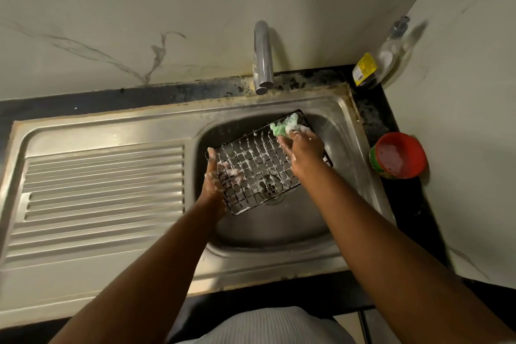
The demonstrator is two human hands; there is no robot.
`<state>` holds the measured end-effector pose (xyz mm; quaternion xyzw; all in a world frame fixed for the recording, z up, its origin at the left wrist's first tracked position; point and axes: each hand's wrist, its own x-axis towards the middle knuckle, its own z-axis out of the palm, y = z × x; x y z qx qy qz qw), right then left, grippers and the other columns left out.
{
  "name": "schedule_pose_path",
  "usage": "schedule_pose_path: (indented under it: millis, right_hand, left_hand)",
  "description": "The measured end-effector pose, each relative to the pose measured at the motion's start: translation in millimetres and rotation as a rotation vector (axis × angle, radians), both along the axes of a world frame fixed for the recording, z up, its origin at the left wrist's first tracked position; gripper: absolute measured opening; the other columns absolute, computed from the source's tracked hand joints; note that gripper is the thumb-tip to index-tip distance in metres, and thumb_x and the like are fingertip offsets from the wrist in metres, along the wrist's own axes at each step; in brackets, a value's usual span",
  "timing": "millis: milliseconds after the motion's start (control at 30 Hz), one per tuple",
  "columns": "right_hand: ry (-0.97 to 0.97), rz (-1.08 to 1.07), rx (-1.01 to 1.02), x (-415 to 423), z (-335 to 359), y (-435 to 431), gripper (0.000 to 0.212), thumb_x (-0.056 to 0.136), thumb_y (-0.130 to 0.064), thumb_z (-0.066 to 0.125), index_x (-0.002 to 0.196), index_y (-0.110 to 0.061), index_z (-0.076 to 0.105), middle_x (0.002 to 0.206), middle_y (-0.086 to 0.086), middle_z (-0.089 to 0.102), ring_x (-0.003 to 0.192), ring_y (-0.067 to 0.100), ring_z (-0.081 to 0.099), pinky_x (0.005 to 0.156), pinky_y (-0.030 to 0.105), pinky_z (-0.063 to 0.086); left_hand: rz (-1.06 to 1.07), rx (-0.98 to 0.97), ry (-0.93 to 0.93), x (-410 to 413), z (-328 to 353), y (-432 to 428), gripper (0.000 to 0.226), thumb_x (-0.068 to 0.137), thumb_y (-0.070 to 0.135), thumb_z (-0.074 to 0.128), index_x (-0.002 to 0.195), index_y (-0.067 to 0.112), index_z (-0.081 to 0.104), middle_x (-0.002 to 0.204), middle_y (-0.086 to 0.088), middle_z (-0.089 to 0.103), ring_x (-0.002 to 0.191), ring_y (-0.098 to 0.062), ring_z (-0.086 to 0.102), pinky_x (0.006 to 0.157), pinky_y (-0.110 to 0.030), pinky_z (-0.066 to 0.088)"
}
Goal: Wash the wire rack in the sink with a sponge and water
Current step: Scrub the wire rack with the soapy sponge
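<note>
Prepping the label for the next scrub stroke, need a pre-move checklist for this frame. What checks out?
1. Left hand grips the wire rack at its left edge: ok.
2. Right hand holds the sponge on the rack's far corner: ok.
3. Rack sits tilted inside the sink: ok.
4. Suds on the rack wires: ok.
5. Water running from the faucet: not ok, no stream visible.
6. Rack underside clean: cannot tell.

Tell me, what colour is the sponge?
Green, foamy with white suds; the sponge shows best in the head view.
</note>
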<state>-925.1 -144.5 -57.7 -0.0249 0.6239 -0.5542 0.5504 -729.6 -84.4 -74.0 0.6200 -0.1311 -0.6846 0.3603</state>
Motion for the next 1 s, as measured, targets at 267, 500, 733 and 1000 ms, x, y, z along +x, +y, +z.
schedule_pose_path:
  millis: [267,500,733,1000]
  right_hand:
    - [1.572,1.142,-0.247,-66,-49,14,0.019,0.099,-0.025,0.062,0.111,-0.017,0.073,0.111,0.005,0.069,0.093,0.022,0.067,0.073,0.03,0.052]
    - [1.732,1.441,-0.208,-44,-75,31,0.022,0.098,-0.027,0.058,0.099,-0.019,0.078,0.095,0.004,0.073,0.091,0.023,0.072,0.078,0.029,0.055]
    - [2.009,1.564,-0.052,-48,-49,22,0.023,0.093,-0.003,0.061,0.107,-0.017,0.074,0.105,0.005,0.071,0.1,0.024,0.069,0.071,0.031,0.045]
    - [2.093,1.417,-0.042,-51,-36,8,0.016,0.095,-0.007,0.062,0.104,-0.015,0.073,0.103,0.006,0.072,0.098,0.024,0.07,0.078,0.034,0.053]
  left_hand:
    - [-0.302,-0.047,-0.193,13,1,-38,0.115,0.065,0.099,0.058,0.155,0.027,0.046,0.141,-0.014,0.063,0.117,-0.028,0.067,0.108,-0.055,0.049]
    - [-0.361,-0.026,-0.225,2,16,-41,0.098,0.082,0.087,0.051,0.16,0.029,0.037,0.14,-0.013,0.059,0.121,-0.031,0.061,0.1,-0.051,0.05]
    - [-0.258,0.037,-0.083,11,0,-28,0.086,0.095,0.079,0.041,0.165,0.033,0.024,0.169,-0.021,0.026,0.148,-0.046,0.038,0.115,-0.064,0.038]
    - [-0.129,0.091,-0.311,9,-14,-42,0.151,0.041,0.107,0.061,0.164,0.026,0.027,0.163,-0.016,0.041,0.141,-0.042,0.048,0.115,-0.067,0.037]
